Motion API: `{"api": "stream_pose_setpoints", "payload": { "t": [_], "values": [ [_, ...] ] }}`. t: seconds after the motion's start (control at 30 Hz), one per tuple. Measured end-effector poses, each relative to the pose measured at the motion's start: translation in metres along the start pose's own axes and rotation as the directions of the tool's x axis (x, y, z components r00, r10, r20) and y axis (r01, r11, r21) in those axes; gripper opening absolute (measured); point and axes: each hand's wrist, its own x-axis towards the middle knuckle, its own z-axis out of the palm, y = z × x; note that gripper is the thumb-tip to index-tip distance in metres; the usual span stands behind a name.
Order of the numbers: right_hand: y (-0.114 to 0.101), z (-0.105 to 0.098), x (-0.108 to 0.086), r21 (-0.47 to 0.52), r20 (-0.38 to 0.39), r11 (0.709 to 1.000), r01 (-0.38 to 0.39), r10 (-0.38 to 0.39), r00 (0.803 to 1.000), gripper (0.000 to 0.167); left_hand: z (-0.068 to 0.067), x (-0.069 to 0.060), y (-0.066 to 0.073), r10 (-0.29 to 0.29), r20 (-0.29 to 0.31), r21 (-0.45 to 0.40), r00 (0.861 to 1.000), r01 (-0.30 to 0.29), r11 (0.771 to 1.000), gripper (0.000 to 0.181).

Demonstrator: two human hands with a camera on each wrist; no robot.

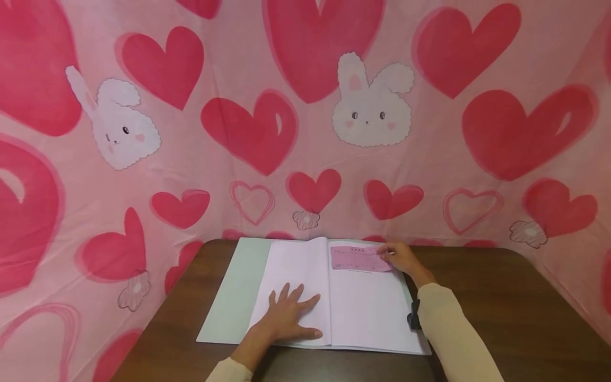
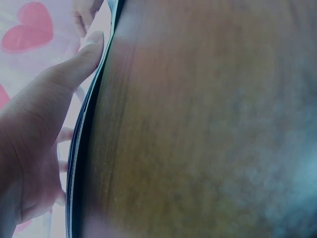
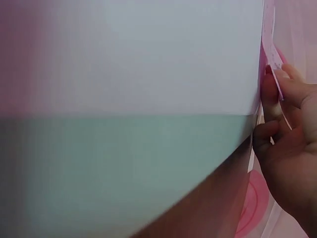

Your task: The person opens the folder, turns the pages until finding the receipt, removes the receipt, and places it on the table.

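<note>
A folder with a pale green cover [image 1: 234,297] lies spread on the table, white pages [image 1: 367,313] inside it. Across the top of the right page is a pink printed slip [image 1: 355,259]. My right hand [image 1: 401,258] pinches the slip's right end between thumb and fingers; in the right wrist view that end of the pink slip [image 3: 270,47] bends up off the page. My left hand [image 1: 288,313] rests on the left page with fingers spread, its thumb near the centre fold. From the left wrist, the thumb [image 2: 74,67] lies along the page edge.
Brown wooden table [image 1: 506,302] surrounds the folder. Behind it hangs a pink cloth [image 1: 329,159] printed with hearts and rabbits. A black device [image 1: 414,315] is on the right wrist, by the folder's right edge.
</note>
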Motion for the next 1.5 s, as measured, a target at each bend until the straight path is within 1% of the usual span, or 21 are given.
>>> {"api": "stream_pose_setpoints", "payload": {
  "t": [0.17,0.37,0.43,0.53,0.73,0.83,0.87,0.97,1.0,1.07,1.17,1.27,1.5],
  "values": [
    [0.002,-0.003,-0.003,0.029,0.061,0.999,-0.016,0.015,0.998,0.03,0.002,0.0,-0.001,0.0,-0.007,0.008,1.0,0.0,1.0,0.086],
    [0.001,-0.009,-0.007,0.098,0.116,0.995,0.012,-0.024,0.993,0.036,0.003,-0.001,-0.002,0.021,-0.034,0.039,0.999,-0.02,0.999,0.084],
    [0.002,-0.011,-0.008,0.111,0.13,0.993,0.029,-0.043,0.991,0.038,0.002,-0.001,-0.002,0.027,-0.035,0.042,0.999,-0.026,0.999,0.084],
    [0.004,-0.014,-0.01,0.116,0.138,0.993,0.034,-0.05,0.989,0.039,0.002,-0.001,-0.002,0.027,-0.032,0.039,0.999,-0.026,0.999,0.084],
    [0.011,-0.022,-0.013,0.076,0.115,0.995,0.058,-0.066,0.991,0.037,0.002,-0.001,-0.002,0.005,-0.017,0.028,1.0,-0.005,1.0,0.085],
    [0.013,-0.027,-0.015,0.062,0.109,0.997,0.034,-0.041,0.993,0.038,0.002,0.0,-0.003,0.008,-0.019,0.022,1.0,-0.008,1.0,0.086],
    [0.014,-0.03,-0.016,0.058,0.112,0.998,0.038,-0.044,0.993,0.039,0.001,0.0,-0.003,0.009,-0.021,0.018,1.0,-0.009,1.0,0.086],
    [0.016,-0.036,-0.021,0.077,0.117,0.997,0.031,-0.039,0.992,0.042,0.0,0.0,-0.003,0.011,-0.024,0.013,1.0,-0.011,1.0,0.086],
    [0.017,-0.038,-0.023,0.08,0.118,0.996,0.041,-0.05,0.992,0.043,0.0,-0.001,-0.002,0.011,-0.024,0.012,1.0,-0.011,1.0,0.086],
    [0.022,-0.042,-0.026,0.1,0.113,0.993,0.057,-0.068,0.991,0.043,-0.001,-0.001,-0.002,0.008,-0.022,0.013,1.0,-0.008,1.0,0.086],
    [0.032,-0.049,-0.03,0.118,0.1,0.991,0.062,-0.074,0.992,0.042,0.0,-0.001,-0.001,0.005,-0.018,0.014,1.0,-0.005,1.0,0.086],
    [0.041,-0.055,-0.033,0.126,0.079,0.991,0.043,-0.053,0.995,0.04,0.0,-0.001,0.0,0.003,-0.016,0.018,1.0,-0.003,1.0,0.086],
    [0.053,-0.075,-0.043,0.016,0.02,1.0,-0.008,0.008,1.0,0.04,0.001,0.0,0.0,0.005,-0.014,0.024,1.0,-0.005,1.0,0.086]
  ]
}}
